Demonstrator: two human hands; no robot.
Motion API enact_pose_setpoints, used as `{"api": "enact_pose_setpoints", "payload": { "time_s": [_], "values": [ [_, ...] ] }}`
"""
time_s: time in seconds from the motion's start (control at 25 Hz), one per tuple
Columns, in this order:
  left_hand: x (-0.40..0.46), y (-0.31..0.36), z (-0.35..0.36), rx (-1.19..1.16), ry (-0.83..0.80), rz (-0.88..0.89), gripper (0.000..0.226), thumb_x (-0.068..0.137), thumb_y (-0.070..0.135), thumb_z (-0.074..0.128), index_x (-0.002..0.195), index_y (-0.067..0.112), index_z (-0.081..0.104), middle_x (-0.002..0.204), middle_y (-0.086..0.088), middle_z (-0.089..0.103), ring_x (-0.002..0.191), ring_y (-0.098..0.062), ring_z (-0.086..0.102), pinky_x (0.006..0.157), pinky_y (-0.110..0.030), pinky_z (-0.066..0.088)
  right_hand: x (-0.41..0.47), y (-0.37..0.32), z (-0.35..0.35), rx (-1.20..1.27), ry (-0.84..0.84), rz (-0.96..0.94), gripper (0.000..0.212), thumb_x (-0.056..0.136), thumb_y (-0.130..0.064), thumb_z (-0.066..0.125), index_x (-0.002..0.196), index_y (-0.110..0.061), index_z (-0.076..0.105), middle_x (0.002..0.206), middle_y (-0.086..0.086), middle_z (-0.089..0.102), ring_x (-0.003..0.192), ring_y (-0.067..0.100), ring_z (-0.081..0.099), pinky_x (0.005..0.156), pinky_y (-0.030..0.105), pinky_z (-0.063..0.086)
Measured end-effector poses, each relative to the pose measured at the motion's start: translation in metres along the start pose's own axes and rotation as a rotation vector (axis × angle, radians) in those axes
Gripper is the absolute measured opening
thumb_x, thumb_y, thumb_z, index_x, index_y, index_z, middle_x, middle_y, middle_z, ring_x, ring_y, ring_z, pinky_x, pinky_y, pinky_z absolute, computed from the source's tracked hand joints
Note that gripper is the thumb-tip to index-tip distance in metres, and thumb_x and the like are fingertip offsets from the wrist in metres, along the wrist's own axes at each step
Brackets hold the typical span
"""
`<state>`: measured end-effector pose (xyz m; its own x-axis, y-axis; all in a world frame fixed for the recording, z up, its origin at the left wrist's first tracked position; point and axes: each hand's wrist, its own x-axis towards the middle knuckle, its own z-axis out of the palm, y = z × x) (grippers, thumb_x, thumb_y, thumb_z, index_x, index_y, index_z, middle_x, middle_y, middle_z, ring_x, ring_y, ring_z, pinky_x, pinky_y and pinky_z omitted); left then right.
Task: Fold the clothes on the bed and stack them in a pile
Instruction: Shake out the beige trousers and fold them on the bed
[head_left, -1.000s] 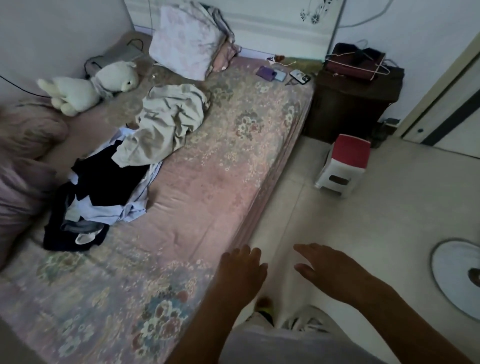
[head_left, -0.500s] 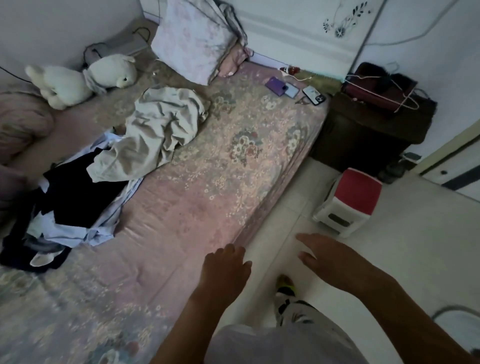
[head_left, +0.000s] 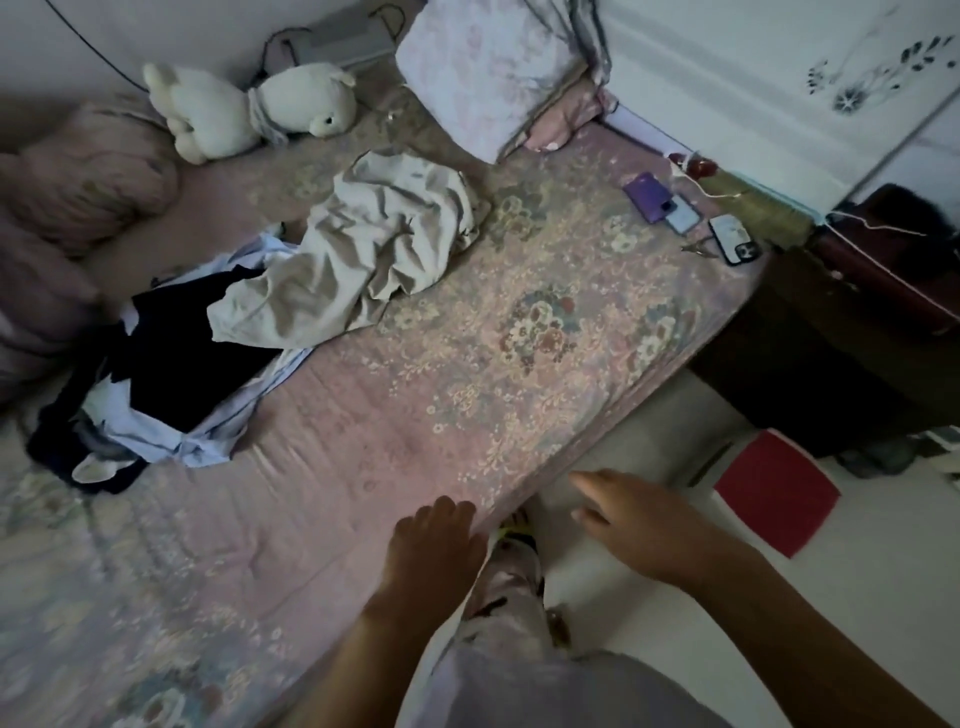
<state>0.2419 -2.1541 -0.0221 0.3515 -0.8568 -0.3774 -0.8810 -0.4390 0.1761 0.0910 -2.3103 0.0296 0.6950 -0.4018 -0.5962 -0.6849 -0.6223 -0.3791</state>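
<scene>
Both hands empty. Left hand (head_left: 434, 540) is over the near edge of the bed (head_left: 467, 395), back of hand up, fingers loosely curled down, gripping nothing; can't tell if it touches the cover. Right hand (head_left: 636, 525) is off the bed, over the pale tiled floor (head_left: 857, 623), fingers relaxed and roughly straight, pointing left toward the mattress edge.

Bed has a pink floral quilted cover. Clothes all unfolded, far-left part of the bed, well apart from both hands:
- crumpled beige cotton garment (head_left: 363, 260), on top, far end of the heap
- dark navy garment (head_left: 192, 358), partly under the beige one
- light blue shirt (head_left: 208, 441) under the navy piece, sticking out at the near side

Rest: white plush toy animal (head_left: 249, 117) at far left beside a pink rolled quilt (head_left: 88, 166). Pale floral pillow (head_left: 488, 73) at the headboard. Purple phone (head_left: 647, 195), touching a second pale phone (head_left: 683, 215), and a white-cased phone (head_left: 733, 240) sit at the far right corner of the bed. Dark brown wooden nightstand (head_left: 831, 353) is right of the bed, red-topped plastic stool (head_left: 776, 491) on the floor near it.
</scene>
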Motion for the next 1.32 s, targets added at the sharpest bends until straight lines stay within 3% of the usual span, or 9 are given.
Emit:
{"api": "enact_pose_setpoints", "payload": {
  "time_s": [0.08, 0.2, 0.28, 0.36, 0.56, 0.8, 1.04, 1.16, 1.32],
  "values": [
    [0.028, -0.006, -0.006, -0.038, 0.057, -0.064, 0.047, 0.081, 0.043, 0.030, 0.087, 0.018, 0.070, 0.076, 0.003, 0.063, 0.058, -0.016, 0.064, 0.049, -0.028, 0.049, 0.036, -0.002, -0.021, -0.047, -0.022, -0.020, 0.046, 0.101, -0.034, 0.036, 0.145, -0.021, 0.030, 0.138, 0.005, 0.048, 0.121, 0.022, 0.048, 0.097, 0.034, 0.042],
    [0.066, -0.016, -0.029, -0.059, 0.021, -0.036, 0.030, 0.090, 0.035, 0.047, 0.106, 0.017, 0.065, 0.099, 0.000, 0.062, 0.084, -0.019, 0.065, 0.069, -0.034, 0.052, 0.081, -0.010, -0.054, -0.108, -0.081, -0.064, 0.045, 0.101, -0.032, 0.037, 0.143, -0.019, 0.033, 0.134, 0.006, 0.050, 0.117, 0.023, 0.051, 0.095, 0.038, 0.044],
    [0.090, -0.026, -0.045, -0.058, 0.059, -0.034, 0.026, 0.080, 0.037, 0.061, 0.093, 0.017, 0.071, 0.088, 0.001, 0.065, 0.072, -0.017, 0.066, 0.059, -0.032, 0.052, 0.111, -0.017, -0.075, -0.150, -0.125, -0.093, 0.040, 0.101, -0.032, 0.037, 0.138, -0.016, 0.038, 0.132, 0.008, 0.050, 0.115, 0.025, 0.052, 0.094, 0.041, 0.045],
    [0.111, -0.036, -0.050, -0.136, -0.011, -0.130, 0.036, 0.077, 0.041, 0.043, 0.076, 0.019, 0.072, 0.069, 0.003, 0.063, 0.052, -0.015, 0.062, 0.045, -0.028, 0.048, 0.139, -0.022, -0.094, -0.182, -0.159, -0.134, 0.039, 0.101, -0.033, 0.037, 0.137, -0.017, 0.038, 0.132, 0.009, 0.049, 0.114, 0.026, 0.052, 0.094, 0.042, 0.045],
    [0.182, -0.061, -0.065, -0.118, 0.030, -0.260, 0.044, 0.100, 0.039, 0.022, 0.133, 0.018, 0.043, 0.129, -0.002, 0.049, 0.114, -0.022, 0.051, 0.094, -0.034, 0.038, 0.220, -0.021, -0.148, -0.255, -0.228, -0.217, 0.043, 0.101, -0.033, 0.039, 0.142, -0.021, 0.033, 0.135, 0.007, 0.046, 0.114, 0.025, 0.052, 0.095, 0.040, 0.045],
    [0.334, -0.109, -0.051, -0.171, 0.062, -0.470, 0.046, 0.100, 0.039, 0.030, 0.141, 0.017, 0.032, 0.141, -0.005, 0.039, 0.127, -0.023, 0.041, 0.103, -0.037, 0.032, 0.389, 0.005, -0.203, -0.365, -0.206, -0.308, 0.047, 0.100, -0.031, 0.040, 0.144, -0.022, 0.031, 0.140, 0.004, 0.044, 0.120, 0.023, 0.049, 0.095, 0.037, 0.043],
    [0.480, -0.185, 0.078, -0.363, 0.080, -0.592, 0.060, 0.085, 0.044, 0.036, 0.129, 0.007, 0.053, 0.127, -0.018, 0.059, 0.116, -0.034, 0.057, 0.093, -0.048, 0.048, 0.600, 0.044, -0.153, -0.504, -0.078, -0.473, 0.054, 0.099, -0.033, 0.040, 0.149, -0.020, 0.023, 0.154, 0.004, 0.027, 0.138, 0.021, 0.029, 0.107, 0.032, 0.032],
    [0.524, -0.216, 0.179, -0.376, 0.016, -0.586, 0.068, 0.087, 0.055, 0.032, 0.144, 0.016, 0.031, 0.144, -0.016, 0.041, 0.131, -0.033, 0.038, 0.109, -0.050, 0.021, 0.693, 0.066, -0.117, -0.653, -0.028, -0.523, 0.063, 0.097, -0.034, 0.046, 0.151, -0.023, 0.016, 0.158, 0.007, 0.014, 0.143, 0.023, 0.020, 0.110, 0.031, 0.025],
    [0.548, -0.218, 0.258, -0.337, 0.116, -0.562, 0.067, 0.091, 0.060, 0.028, 0.145, 0.022, 0.036, 0.153, -0.014, 0.028, 0.141, -0.031, 0.027, 0.112, -0.054, 0.016, 0.802, 0.091, -0.093, -0.749, 0.142, -0.676, 0.096, 0.049, -0.025, 0.092, 0.135, -0.016, 0.050, 0.140, 0.021, 0.047, 0.123, 0.039, 0.048, 0.090, 0.058, 0.047]
  ]
}}
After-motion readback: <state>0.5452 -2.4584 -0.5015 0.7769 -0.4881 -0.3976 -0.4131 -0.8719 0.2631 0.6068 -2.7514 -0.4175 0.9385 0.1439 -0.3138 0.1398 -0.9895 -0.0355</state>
